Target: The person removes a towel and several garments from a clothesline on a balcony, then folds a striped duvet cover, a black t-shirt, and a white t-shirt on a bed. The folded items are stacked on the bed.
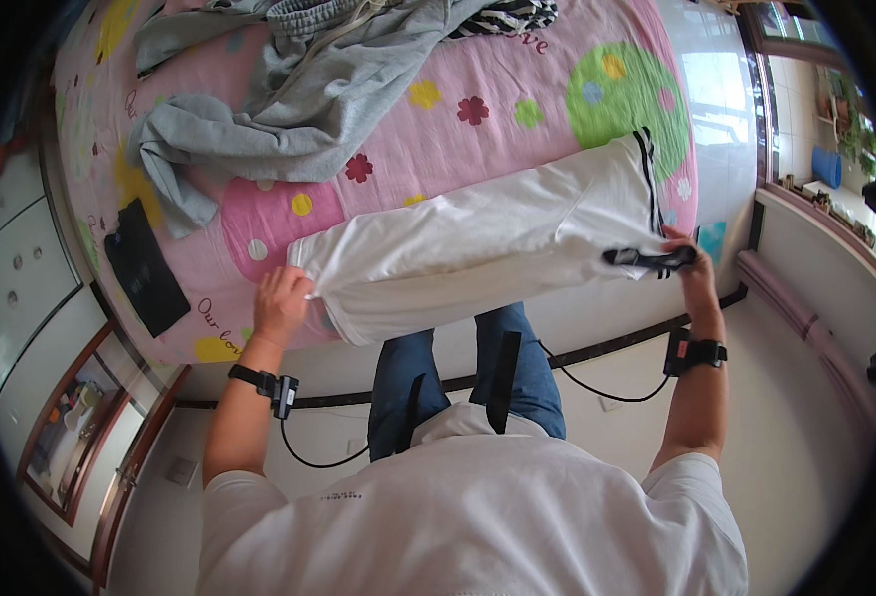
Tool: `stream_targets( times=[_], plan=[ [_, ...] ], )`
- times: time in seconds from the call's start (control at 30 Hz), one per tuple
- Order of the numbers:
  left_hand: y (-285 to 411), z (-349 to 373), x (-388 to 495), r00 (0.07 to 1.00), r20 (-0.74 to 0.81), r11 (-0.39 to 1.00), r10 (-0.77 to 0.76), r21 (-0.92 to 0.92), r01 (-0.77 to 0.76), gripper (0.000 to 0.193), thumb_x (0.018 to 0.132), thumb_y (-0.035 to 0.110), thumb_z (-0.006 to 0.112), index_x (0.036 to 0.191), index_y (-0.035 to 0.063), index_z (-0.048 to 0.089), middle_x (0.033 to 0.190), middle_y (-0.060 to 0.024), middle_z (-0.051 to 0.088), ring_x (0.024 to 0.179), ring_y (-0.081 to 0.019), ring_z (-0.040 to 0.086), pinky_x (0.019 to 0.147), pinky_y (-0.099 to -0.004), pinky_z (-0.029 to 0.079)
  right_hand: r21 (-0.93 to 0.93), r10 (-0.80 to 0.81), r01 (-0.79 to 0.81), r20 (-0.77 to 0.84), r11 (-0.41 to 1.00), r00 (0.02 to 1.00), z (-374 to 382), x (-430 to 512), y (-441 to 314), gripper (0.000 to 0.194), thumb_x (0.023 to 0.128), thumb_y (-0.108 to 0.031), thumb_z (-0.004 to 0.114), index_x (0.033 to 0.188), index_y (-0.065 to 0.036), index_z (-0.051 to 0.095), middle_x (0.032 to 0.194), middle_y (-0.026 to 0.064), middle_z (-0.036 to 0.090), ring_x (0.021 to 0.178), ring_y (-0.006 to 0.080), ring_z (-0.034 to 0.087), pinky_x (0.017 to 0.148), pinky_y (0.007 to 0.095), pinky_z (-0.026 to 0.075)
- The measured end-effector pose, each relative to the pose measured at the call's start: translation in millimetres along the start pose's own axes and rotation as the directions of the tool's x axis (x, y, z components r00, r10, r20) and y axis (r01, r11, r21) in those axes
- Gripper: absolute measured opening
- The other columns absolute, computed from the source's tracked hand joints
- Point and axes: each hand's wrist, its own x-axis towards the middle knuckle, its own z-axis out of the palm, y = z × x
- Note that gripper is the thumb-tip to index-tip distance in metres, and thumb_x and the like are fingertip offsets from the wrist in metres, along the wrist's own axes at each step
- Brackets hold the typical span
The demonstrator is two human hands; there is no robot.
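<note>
A white garment [475,231] with black striped trim at its right end lies lengthwise along the near side of the bed, partly over the edge. At its left end, my left hand [281,298] pinches the fabric between thumb and fingers. My right hand [690,257] is closed on the trimmed right end. A blurred dark band [646,258] crosses there, and I cannot tell whether it belongs to the garment. A long fold runs along the middle of the cloth, and part of the right end is hidden by my fingers.
Grey sweatpants [289,112] lie crumpled farther back on the pink patterned bedsheet [512,78], beside a black-and-white striped cloth [512,16]. A folded black cloth item [146,268] rests at the left. Cables hang from devices strapped to both forearms. A window ledge [818,231] stands at right.
</note>
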Motion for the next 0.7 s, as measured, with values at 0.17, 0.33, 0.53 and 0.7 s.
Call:
stream_targets(
  times=[0.17, 0.33, 0.53, 0.7],
  plan=[
    [13, 18, 10, 0.983, 0.162, 0.973, -0.090, -0.195, 0.122, 0.029, 0.073, 0.012, 0.074, 0.099, 0.0106, 0.063, 0.104, -0.0061, 0.058, 0.101, -0.0290, 0.058, 0.084, -0.0408, 0.046, -0.157, 0.082, -0.207, -0.573, 0.966, 0.816, 43, -39, 75, 0.052, 0.074, 0.012, 0.048, 0.121, -0.008, 0.061, 0.114, 0.0066, 0.062, 0.109, 0.0201, 0.057, 0.094, 0.0342, 0.044],
    [-16, 32, 53, 0.977, -0.107, 0.956, -0.184, -0.250, 0.152, 0.031, 0.077, 0.018, 0.073, 0.104, 0.0076, 0.062, 0.106, -0.0102, 0.061, 0.101, -0.0318, 0.059, 0.088, -0.0430, 0.047, 0.094, 0.315, -0.365, -0.727, 0.926, 0.610, 139, -81, 112, 0.009, 0.087, -0.006, 0.055, 0.091, -0.002, 0.062, 0.078, 0.0052, 0.063, 0.071, 0.0137, 0.059, 0.067, 0.0271, 0.048],
    [-51, 62, 67, 0.915, 0.362, 0.940, -0.179, -0.211, 0.268, 0.030, 0.080, 0.027, 0.072, 0.097, 0.0039, 0.061, 0.089, -0.0142, 0.065, 0.084, -0.0278, 0.064, 0.075, -0.0397, 0.048, 0.329, 0.621, -0.646, 0.193, 0.689, 0.760, 326, -99, 79, 0.047, 0.083, -0.018, 0.067, 0.127, -0.009, 0.055, 0.126, 0.0084, 0.058, 0.105, 0.0204, 0.059, 0.087, 0.0371, 0.047],
    [-68, 66, 53, 0.894, 0.365, 0.642, -0.260, -0.627, 0.442, 0.019, 0.087, 0.021, 0.070, 0.088, 0.0057, 0.059, 0.077, -0.0021, 0.062, 0.069, -0.0115, 0.056, 0.067, -0.0285, 0.046, 0.495, 0.591, -0.736, 0.447, 0.462, 0.672, 404, -80, 54, 0.051, 0.085, -0.028, 0.072, 0.127, -0.006, 0.054, 0.129, 0.0108, 0.056, 0.114, 0.0224, 0.056, 0.095, 0.0369, 0.046]
  ],
)
